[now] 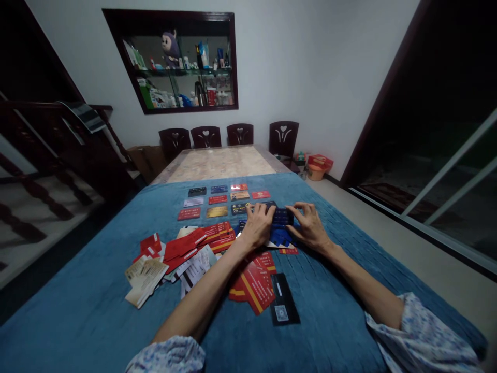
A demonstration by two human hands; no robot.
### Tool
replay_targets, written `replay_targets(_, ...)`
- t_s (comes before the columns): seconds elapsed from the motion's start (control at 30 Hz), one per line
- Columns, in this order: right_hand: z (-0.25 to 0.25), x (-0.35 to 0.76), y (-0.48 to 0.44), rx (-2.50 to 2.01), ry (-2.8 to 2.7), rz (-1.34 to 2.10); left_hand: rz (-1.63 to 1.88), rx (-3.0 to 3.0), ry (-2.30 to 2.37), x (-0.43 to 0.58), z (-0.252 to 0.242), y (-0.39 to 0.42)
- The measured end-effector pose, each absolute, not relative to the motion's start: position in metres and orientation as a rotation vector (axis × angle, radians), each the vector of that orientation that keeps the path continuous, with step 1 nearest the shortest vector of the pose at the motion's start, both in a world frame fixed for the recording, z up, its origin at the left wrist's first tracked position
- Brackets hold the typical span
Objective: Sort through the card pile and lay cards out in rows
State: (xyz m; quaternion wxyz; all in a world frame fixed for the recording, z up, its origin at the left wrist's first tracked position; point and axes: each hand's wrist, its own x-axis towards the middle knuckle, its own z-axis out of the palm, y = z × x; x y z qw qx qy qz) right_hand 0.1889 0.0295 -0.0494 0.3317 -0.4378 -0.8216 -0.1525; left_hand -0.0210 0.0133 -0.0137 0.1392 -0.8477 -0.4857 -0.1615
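Observation:
A dark blue card point(281, 217) is between my two hands, above a loose pile of blue cards point(280, 235). My right hand point(310, 228) pinches its right edge between thumb and fingers. My left hand point(257, 225) has its fingers bent down at the left edge of that card, also touching it. Just beyond my left fingers lies a black card with gold print point(238, 209). Rows of single cards are laid out farther off, among them a gold card point(216, 212) and a silver card point(193, 202).
Fanned red cards point(254, 282) and a black card with a QR code point(285, 305) lie nearer me. More red cards point(182, 247) and beige cards point(145, 280) are heaped at left. A blue cloth point(97, 300) covers the near table; chairs point(205, 137) stand behind.

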Motion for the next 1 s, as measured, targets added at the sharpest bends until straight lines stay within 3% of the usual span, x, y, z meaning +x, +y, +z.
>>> replay_targets(0.57,-0.032,0.191,0.052,-1.048,-2.482,-0.201,-0.212,-2.644,-1.616,-0.036,0.018,0.013)
replay_targets(1.0,0.002,0.123,0.083,-0.984,-2.679,-0.159,-0.184,-2.525,-1.728,-0.095,0.028,0.019)
